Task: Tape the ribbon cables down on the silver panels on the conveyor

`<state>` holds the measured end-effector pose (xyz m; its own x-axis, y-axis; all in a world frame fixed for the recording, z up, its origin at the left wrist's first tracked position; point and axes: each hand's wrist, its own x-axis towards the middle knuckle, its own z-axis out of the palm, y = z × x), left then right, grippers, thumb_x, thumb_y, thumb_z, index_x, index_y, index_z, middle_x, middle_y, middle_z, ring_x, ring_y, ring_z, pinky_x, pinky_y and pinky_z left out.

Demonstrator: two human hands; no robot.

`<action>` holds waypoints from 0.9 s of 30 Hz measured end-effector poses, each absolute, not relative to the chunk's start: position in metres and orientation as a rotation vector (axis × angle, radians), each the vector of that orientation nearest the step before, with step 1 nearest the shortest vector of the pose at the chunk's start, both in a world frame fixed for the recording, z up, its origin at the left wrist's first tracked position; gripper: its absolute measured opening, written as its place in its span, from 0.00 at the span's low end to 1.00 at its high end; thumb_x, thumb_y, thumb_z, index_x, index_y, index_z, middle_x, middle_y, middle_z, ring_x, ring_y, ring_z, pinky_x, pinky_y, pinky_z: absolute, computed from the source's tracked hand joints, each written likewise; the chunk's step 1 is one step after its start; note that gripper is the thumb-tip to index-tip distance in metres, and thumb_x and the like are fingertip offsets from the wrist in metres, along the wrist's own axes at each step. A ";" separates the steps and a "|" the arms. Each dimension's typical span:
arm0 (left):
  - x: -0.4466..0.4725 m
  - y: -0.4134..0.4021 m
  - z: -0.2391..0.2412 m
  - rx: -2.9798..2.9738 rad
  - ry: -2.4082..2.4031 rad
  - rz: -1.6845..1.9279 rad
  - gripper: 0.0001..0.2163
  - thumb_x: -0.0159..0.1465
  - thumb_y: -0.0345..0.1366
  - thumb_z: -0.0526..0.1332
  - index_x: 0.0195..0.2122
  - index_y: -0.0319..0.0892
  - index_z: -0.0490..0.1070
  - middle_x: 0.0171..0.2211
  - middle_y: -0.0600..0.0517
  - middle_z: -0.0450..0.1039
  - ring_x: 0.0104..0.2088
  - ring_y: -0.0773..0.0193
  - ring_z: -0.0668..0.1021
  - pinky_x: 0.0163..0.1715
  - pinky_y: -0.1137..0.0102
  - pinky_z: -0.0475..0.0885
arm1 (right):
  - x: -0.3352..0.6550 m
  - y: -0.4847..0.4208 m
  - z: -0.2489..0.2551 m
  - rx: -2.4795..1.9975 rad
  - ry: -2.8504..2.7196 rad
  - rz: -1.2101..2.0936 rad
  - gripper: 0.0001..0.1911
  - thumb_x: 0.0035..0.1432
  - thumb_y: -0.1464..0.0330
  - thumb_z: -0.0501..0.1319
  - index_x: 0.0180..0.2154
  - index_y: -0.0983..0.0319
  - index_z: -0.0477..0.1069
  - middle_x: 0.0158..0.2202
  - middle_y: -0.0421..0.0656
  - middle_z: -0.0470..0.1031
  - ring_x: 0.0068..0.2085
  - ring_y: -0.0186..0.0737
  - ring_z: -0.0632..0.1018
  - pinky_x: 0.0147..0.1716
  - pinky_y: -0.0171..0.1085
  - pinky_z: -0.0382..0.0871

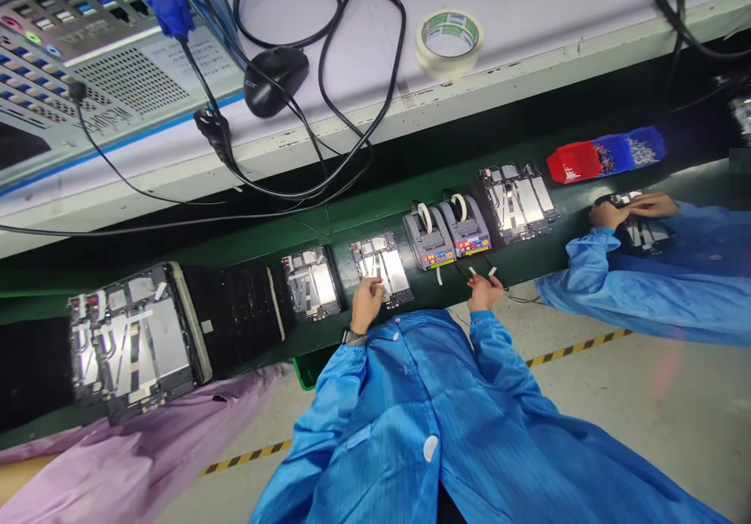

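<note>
My left hand (366, 305) rests on the lower left part of an opened tablet-like device (396, 272) with silver battery plates. Its fingers are drawn together against the device; whatever they may pinch is hidden. In front of the tape dispensers, my right hand (484, 292) has small white tape strips (491, 271) at its fingertips. Two grey tape dispensers (431, 242) with rolls of pale tape and lit displays stand between my hands, and a short strip hangs from the left one. A similar opened device (310, 283) lies left of my left hand.
Another opened device (522, 202) lies right of the dispensers. Red and blue bins (604, 156) hold small parts. A co-worker's hands (637, 207) work at the right. More devices (138, 344) lie at the left, by a person in pink. Cables and a mouse (275, 80) occupy the shelf above.
</note>
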<state>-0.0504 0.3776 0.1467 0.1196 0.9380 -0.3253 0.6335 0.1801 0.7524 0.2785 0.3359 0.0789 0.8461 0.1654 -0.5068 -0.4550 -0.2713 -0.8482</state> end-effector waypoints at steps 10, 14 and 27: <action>-0.002 0.504 0.125 1.958 1.672 0.386 0.25 0.68 0.43 0.65 0.61 0.35 0.67 0.67 0.31 0.61 0.71 0.40 0.58 0.71 0.44 0.41 | 0.181 0.316 0.163 -1.622 -0.705 0.904 0.32 0.55 0.68 0.70 0.59 0.53 0.64 0.42 0.40 0.76 0.41 0.38 0.79 0.43 0.37 0.77; -0.007 0.518 0.112 1.987 1.630 0.185 0.25 0.68 0.46 0.64 0.63 0.40 0.66 0.61 0.36 0.71 0.64 0.43 0.68 0.71 0.44 0.45 | 0.148 0.352 0.155 -1.554 -0.961 0.965 0.33 0.57 0.67 0.68 0.62 0.55 0.62 0.48 0.45 0.73 0.48 0.44 0.78 0.53 0.46 0.77; -0.018 0.497 0.121 1.917 1.713 0.056 0.22 0.70 0.44 0.59 0.65 0.50 0.66 0.63 0.46 0.71 0.65 0.48 0.69 0.70 0.54 0.52 | 0.116 0.392 0.093 -1.730 -1.363 0.816 0.32 0.62 0.70 0.57 0.66 0.62 0.52 0.55 0.54 0.65 0.59 0.49 0.72 0.61 0.51 0.71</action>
